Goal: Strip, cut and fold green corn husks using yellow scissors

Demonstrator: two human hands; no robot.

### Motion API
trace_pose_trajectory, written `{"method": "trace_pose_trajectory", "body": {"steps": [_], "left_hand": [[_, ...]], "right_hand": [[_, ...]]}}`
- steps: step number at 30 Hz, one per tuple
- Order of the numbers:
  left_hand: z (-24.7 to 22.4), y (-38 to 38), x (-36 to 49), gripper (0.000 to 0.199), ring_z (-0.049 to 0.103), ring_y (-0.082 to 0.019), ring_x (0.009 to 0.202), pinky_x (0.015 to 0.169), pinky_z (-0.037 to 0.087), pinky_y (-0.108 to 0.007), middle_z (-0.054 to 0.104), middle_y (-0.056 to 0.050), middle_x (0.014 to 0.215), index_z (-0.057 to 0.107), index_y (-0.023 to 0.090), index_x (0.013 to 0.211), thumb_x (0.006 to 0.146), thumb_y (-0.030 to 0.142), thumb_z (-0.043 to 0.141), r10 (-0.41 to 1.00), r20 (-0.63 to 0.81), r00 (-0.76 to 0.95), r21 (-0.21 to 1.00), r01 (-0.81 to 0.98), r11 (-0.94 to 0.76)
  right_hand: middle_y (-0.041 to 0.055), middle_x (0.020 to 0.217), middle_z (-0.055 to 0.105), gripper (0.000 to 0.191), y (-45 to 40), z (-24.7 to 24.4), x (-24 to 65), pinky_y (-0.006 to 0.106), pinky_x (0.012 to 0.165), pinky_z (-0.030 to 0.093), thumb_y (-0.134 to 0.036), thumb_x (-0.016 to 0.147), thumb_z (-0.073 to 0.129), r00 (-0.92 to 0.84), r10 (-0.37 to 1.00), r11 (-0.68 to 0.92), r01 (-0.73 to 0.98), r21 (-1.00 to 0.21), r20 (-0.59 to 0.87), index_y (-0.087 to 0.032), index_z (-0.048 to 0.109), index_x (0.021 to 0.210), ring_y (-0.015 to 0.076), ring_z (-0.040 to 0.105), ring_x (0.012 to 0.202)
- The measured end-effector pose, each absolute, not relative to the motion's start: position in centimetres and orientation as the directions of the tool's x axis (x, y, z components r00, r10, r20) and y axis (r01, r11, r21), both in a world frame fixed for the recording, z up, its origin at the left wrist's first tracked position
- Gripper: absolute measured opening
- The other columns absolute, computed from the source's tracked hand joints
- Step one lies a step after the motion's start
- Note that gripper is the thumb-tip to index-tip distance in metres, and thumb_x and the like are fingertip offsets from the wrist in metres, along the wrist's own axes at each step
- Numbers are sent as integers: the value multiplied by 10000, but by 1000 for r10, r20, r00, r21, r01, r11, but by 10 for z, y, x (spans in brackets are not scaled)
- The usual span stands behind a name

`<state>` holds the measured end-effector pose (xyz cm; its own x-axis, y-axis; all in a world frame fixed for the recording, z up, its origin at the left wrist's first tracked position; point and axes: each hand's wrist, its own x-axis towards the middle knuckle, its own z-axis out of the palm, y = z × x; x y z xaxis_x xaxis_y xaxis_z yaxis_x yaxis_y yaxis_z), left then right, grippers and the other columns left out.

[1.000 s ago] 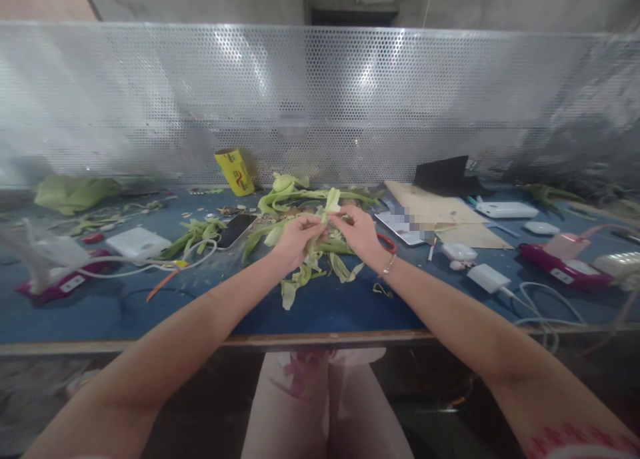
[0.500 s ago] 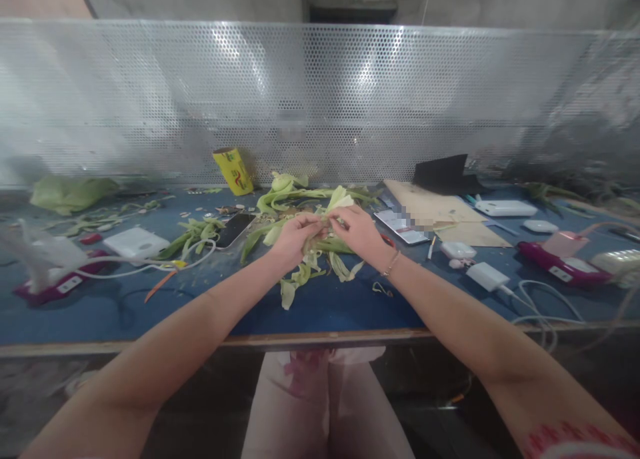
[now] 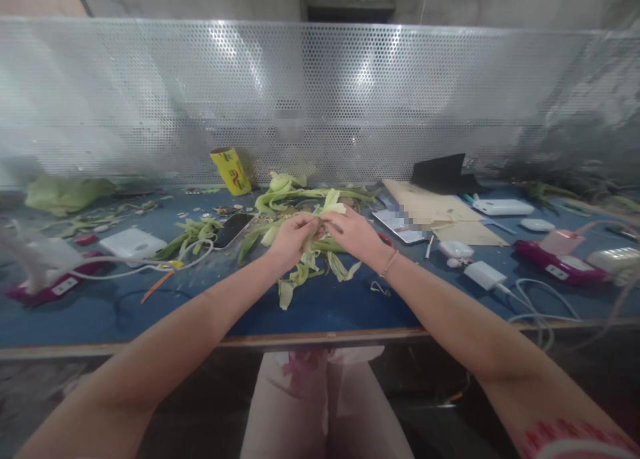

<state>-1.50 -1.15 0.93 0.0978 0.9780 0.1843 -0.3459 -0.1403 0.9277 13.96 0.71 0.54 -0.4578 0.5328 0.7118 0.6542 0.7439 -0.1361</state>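
Observation:
My left hand [image 3: 293,241] and my right hand [image 3: 356,233] meet above the middle of the table, fingertips almost touching. Between them is a pale green husk-like leaf [image 3: 331,201], pinched by both hands. Its broad upper end stands up behind the fingers; the pinched part is mostly hidden. More pale green leaf strips [image 3: 295,282] hang or lie just below the hands, and I cannot tell whether they join the held leaf. Behind the hands lies a heap of long green leaves and stalks [image 3: 280,197]. Loose green leaves lie around both hands.
A dark phone [image 3: 234,231] lies left of the hands, near a white adapter [image 3: 133,243]. To the right are another phone [image 3: 400,227], brown cardboard [image 3: 435,202] and a white charger [image 3: 485,276] with looped cable. A yellow tube [image 3: 231,172] stands before the perforated metal screen [image 3: 350,105].
Both hands stay together on the leaf, with small finger movements. The right hand has drawn slightly left and closer over the leaf. The view has shifted a little.

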Motion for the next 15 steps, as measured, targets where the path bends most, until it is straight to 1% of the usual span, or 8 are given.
{"method": "trace_pose_trajectory", "body": {"steps": [4, 7, 9, 11, 13, 15], "left_hand": [[8, -11, -15, 214, 590, -94, 635, 705, 489, -248, 654, -15, 659, 663, 127, 664, 526, 225, 794, 973, 191, 128, 919, -371, -132], [8, -12, -14, 202, 602, -101, 645, 716, 492, -251, 668, -26, 673, 675, 123, 672, 522, 192, 790, 975, 190, 117, 920, -369, -135], [10, -14, -13, 197, 606, -106, 651, 724, 492, -258, 674, -32, 680, 679, 120, 681, 526, 180, 785, 976, 191, 103, 923, -357, -143], [11, -16, -12, 192, 607, -109, 652, 729, 493, -267, 678, -37, 681, 684, 119, 691, 538, 181, 781, 977, 189, 97, 931, -334, -147], [12, -17, -11, 188, 603, -108, 647, 731, 493, -271, 677, -37, 677, 689, 119, 690, 544, 193, 781, 976, 192, 101, 939, -309, -152], [12, -18, -10, 190, 600, -108, 643, 732, 495, -276, 677, -34, 677, 689, 123, 677, 535, 206, 785, 974, 200, 106, 941, -298, -160]], "right_hand": [[86, 1000, 631, 214, 10, 7, 143, 320, 790, 466, -222, 901, 427, -486, 499, 764, 637, -100, 717, -194, 616, 996, 204, 571, 952], [97, 986, 629, 206, 11, 8, 146, 321, 769, 456, -228, 905, 420, -524, 458, 781, 623, -42, 718, -194, 615, 962, 218, 562, 965], [119, 1002, 612, 223, 10, 9, 148, 313, 721, 446, -238, 913, 398, -544, 458, 767, 641, -3, 703, -182, 611, 946, 213, 572, 890], [135, 996, 596, 238, 9, 11, 149, 298, 644, 419, -243, 919, 378, -557, 472, 740, 671, 37, 684, -169, 604, 939, 192, 569, 768], [134, 962, 587, 237, 8, 12, 150, 284, 578, 376, -238, 918, 373, -569, 478, 717, 692, 76, 669, -161, 597, 924, 168, 543, 666], [126, 923, 581, 238, 7, 12, 150, 276, 544, 338, -238, 917, 369, -578, 473, 704, 702, 109, 664, -156, 592, 900, 154, 519, 618]]}}
